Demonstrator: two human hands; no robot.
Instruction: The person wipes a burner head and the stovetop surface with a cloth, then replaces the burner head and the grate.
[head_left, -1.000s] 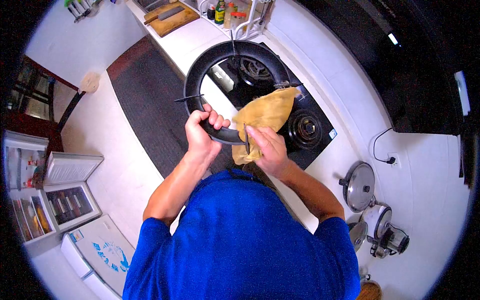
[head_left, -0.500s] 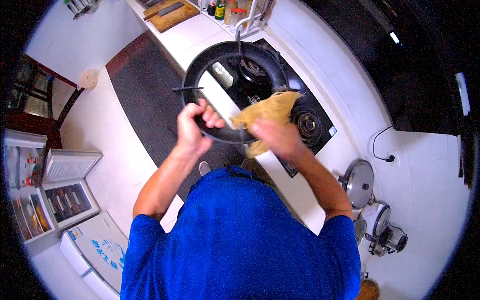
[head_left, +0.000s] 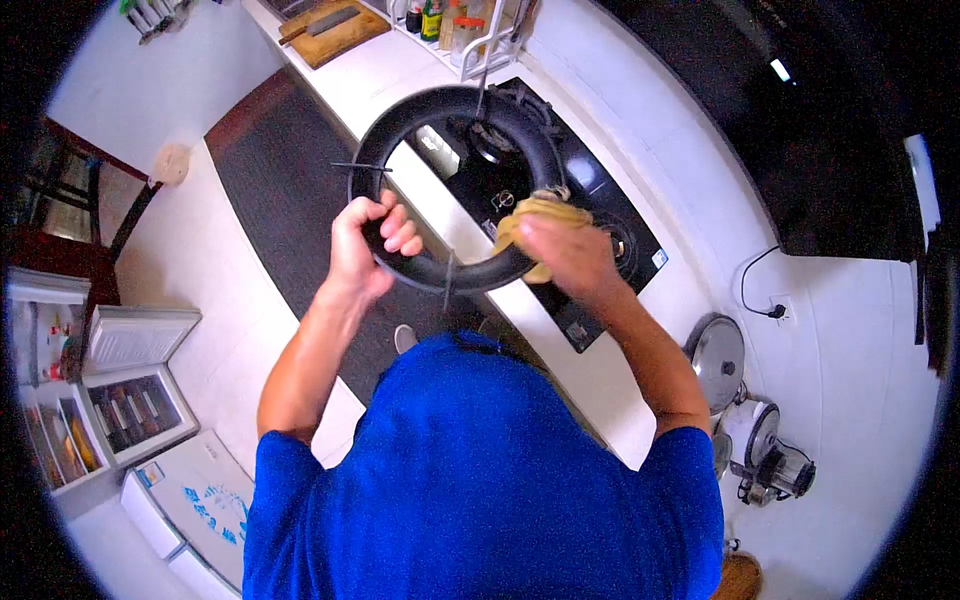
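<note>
A black ring-shaped stove stand [head_left: 410, 112] with thin prongs is held up above the counter edge and the black gas stove [head_left: 585, 180]. My left hand [head_left: 370, 235] has its fingers wrapped round the ring's lower left part. On the ring's lower right side, my right hand [head_left: 570, 252] presses a crumpled yellow-brown cloth [head_left: 545, 212] against it; the hand is slightly blurred. One prong stands on the ring between my two hands.
A cutting board [head_left: 350, 38] with a cleaver lies on the far counter [head_left: 400, 66], beside a white rack [head_left: 490, 62] of bottles. Pot lids [head_left: 718, 360] and a blender [head_left: 790, 472] stand at the right. An open fridge [head_left: 140, 400] is at the left.
The ring has shifted a little left with my left hand. My right hand and the cloth have moved up and right along the ring, off the near prong, and the cloth is more bunched.
</note>
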